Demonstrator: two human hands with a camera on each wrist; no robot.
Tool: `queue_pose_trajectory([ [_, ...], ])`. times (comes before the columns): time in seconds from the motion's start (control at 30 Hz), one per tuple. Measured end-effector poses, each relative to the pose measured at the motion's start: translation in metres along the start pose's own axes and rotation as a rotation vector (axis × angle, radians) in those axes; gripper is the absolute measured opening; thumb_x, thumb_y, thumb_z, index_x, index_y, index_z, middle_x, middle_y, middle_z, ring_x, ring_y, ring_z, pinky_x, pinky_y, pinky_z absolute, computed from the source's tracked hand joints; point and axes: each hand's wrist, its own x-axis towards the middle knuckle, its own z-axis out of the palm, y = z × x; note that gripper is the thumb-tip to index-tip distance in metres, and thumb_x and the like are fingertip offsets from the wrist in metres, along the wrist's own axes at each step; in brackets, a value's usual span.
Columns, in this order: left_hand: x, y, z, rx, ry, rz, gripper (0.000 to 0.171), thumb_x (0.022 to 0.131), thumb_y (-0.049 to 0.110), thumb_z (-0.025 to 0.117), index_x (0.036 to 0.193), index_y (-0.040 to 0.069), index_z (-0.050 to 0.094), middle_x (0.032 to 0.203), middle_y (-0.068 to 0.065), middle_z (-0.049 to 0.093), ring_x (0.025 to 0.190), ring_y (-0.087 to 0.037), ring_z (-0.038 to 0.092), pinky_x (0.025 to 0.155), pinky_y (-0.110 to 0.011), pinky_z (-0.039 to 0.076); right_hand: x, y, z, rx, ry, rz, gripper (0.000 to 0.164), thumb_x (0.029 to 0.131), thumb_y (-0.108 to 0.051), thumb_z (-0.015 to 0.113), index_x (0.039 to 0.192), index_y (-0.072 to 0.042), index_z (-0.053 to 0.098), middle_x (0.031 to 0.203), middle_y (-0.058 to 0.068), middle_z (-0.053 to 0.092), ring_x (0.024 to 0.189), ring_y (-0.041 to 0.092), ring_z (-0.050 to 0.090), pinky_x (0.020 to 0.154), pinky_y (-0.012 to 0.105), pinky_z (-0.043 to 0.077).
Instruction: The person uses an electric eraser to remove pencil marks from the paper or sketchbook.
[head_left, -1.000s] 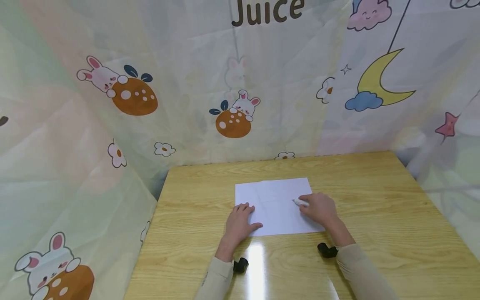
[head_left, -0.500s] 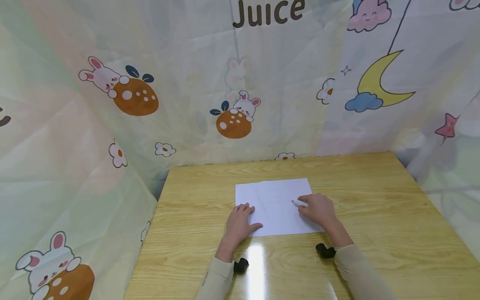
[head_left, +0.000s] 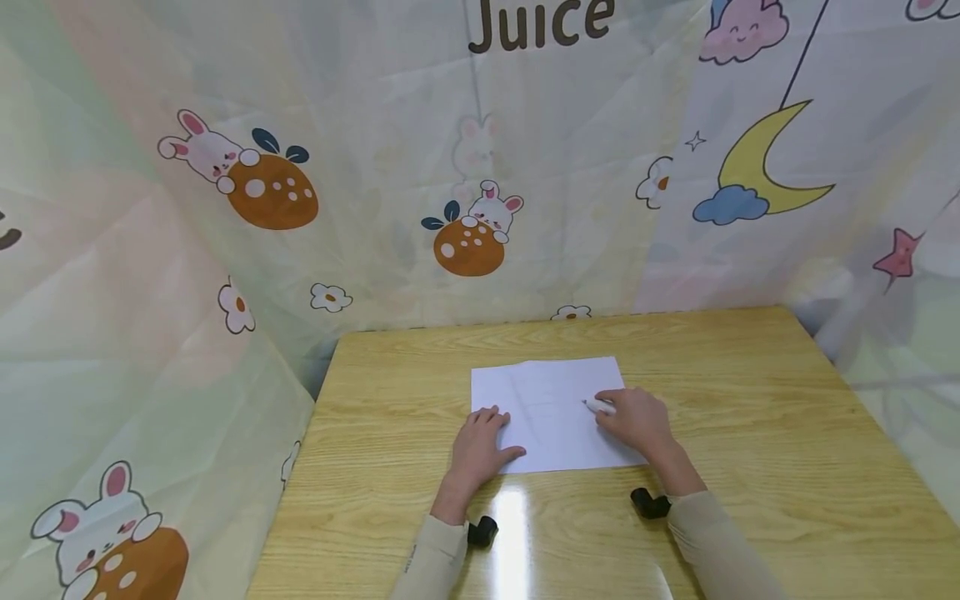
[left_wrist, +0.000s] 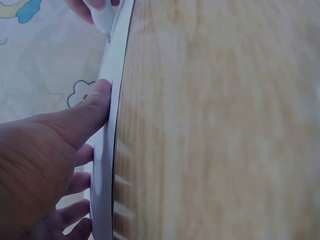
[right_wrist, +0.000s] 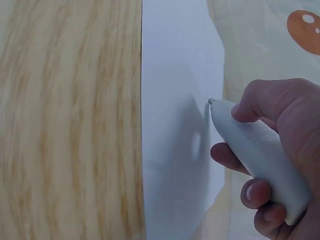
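the right hand [head_left: 636,419] has slid only a hair to the left since a second ago, carrying the white pen-like tool [right_wrist: 262,150] with it, while the left hand [head_left: 478,443] lies just where it did. watching from my end, i discount some of the drift, because the printed backdrop [head_left: 382,167] has shifted slightly in the head view too. for the work in hand, i judge this very slow, careful going: the sheet of paper [head_left: 555,437] keeps its place on the wooden table [head_left: 390,417], and the tool's metal tip points left at the right part of it. i see the right fingers and thumb curled snugly round the tool's body. the left fingers are spread and loosely extended over the sheet's left side, gripping nothing, with the thumb at its near edge; i take that as steadying it. from these angles i can't be sure whether the tip actually touches the paper or hangs just above.
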Motion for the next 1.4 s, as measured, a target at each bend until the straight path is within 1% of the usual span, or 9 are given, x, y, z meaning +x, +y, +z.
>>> queue_pose_trajectory([
  [0.1, 0.001, 0.001, -0.002, 0.003, -0.009, -0.013, 0.067, 0.081, 0.056, 0.071, 0.13, 0.011, 0.062, 0.138, -0.012, 0.053, 0.124, -0.03, 0.048, 0.104, -0.04, 0.04, 0.001, 0.0, 0.003, -0.001, 0.013, -0.01, 0.036, 0.082, -0.027, 0.065, 0.115, -0.016, 0.073, 0.051, -0.002, 0.044, 0.047, 0.014, 0.03, 0.039, 0.028, 0.022],
  [0.3, -0.001, 0.003, -0.005, 0.006, -0.036, -0.017, 0.068, 0.081, 0.057, 0.07, 0.131, 0.011, 0.061, 0.139, -0.012, 0.052, 0.125, -0.03, 0.047, 0.103, -0.041, 0.041, -0.002, -0.003, 0.008, 0.011, 0.032, 0.029, 0.036, 0.081, -0.025, 0.064, 0.114, -0.015, 0.074, 0.054, -0.002, 0.049, 0.044, 0.015, 0.032, 0.036, 0.029, 0.024],
  [0.4, -0.002, 0.004, -0.005, 0.003, -0.042, -0.022, 0.068, 0.082, 0.056, 0.07, 0.131, 0.012, 0.061, 0.139, -0.011, 0.052, 0.125, -0.029, 0.047, 0.103, -0.04, 0.04, -0.002, -0.006, 0.009, 0.02, 0.024, 0.042, 0.036, 0.081, -0.025, 0.064, 0.114, -0.016, 0.073, 0.058, 0.0, 0.054, 0.045, 0.015, 0.032, 0.037, 0.029, 0.024],
  [0.53, -0.003, 0.005, -0.005, -0.005, -0.039, -0.021, 0.067, 0.082, 0.055, 0.071, 0.131, 0.011, 0.061, 0.139, -0.012, 0.052, 0.125, -0.029, 0.047, 0.104, -0.04, 0.04, -0.004, -0.007, 0.008, 0.02, -0.007, 0.084, 0.037, 0.08, -0.026, 0.064, 0.115, -0.017, 0.073, 0.063, 0.001, 0.058, 0.047, 0.017, 0.036, 0.038, 0.029, 0.026],
  [0.67, -0.003, 0.005, -0.005, -0.009, -0.031, -0.019, 0.065, 0.082, 0.054, 0.071, 0.13, 0.011, 0.062, 0.138, -0.012, 0.053, 0.124, -0.03, 0.048, 0.104, -0.04, 0.04, -0.004, -0.007, 0.003, 0.028, -0.01, 0.093, 0.037, 0.08, -0.025, 0.064, 0.115, -0.016, 0.073, 0.068, 0.002, 0.062, 0.048, 0.018, 0.04, 0.037, 0.03, 0.028],
  [0.83, -0.003, 0.007, -0.006, 0.002, -0.015, -0.014, 0.065, 0.082, 0.056, 0.071, 0.128, 0.011, 0.063, 0.136, -0.012, 0.054, 0.123, -0.03, 0.048, 0.103, -0.04, 0.041, -0.004, -0.007, 0.004, 0.022, 0.001, 0.092, 0.037, 0.08, -0.026, 0.064, 0.114, -0.017, 0.073, 0.062, 0.0, 0.058, 0.047, 0.017, 0.036, 0.037, 0.029, 0.026],
  [1.03, -0.005, 0.008, -0.002, 0.028, -0.03, -0.034, 0.071, 0.08, 0.063, 0.068, 0.128, 0.012, 0.062, 0.137, -0.011, 0.053, 0.125, -0.029, 0.047, 0.105, -0.039, 0.038, -0.006, -0.008, 0.009, 0.02, 0.002, 0.083, 0.037, 0.081, -0.027, 0.063, 0.115, -0.017, 0.073, 0.053, -0.002, 0.05, 0.045, 0.015, 0.031, 0.038, 0.029, 0.024],
  [1.27, -0.004, 0.01, -0.003, 0.026, -0.02, -0.046, 0.071, 0.078, 0.064, 0.069, 0.126, 0.012, 0.062, 0.136, -0.011, 0.054, 0.125, -0.029, 0.047, 0.105, -0.038, 0.039, -0.006, -0.01, 0.011, 0.032, 0.019, 0.067, 0.036, 0.081, -0.027, 0.064, 0.114, -0.016, 0.073, 0.065, 0.001, 0.062, 0.045, 0.016, 0.033, 0.037, 0.029, 0.024],
  [1.4, -0.003, 0.011, -0.004, 0.023, -0.014, -0.046, 0.071, 0.078, 0.063, 0.07, 0.126, 0.012, 0.062, 0.136, -0.012, 0.054, 0.125, -0.03, 0.047, 0.105, -0.038, 0.039, -0.006, -0.01, 0.011, 0.031, 0.024, 0.072, 0.036, 0.08, -0.027, 0.065, 0.113, -0.016, 0.074, 0.063, 0.001, 0.06, 0.045, 0.016, 0.034, 0.038, 0.028, 0.024],
])
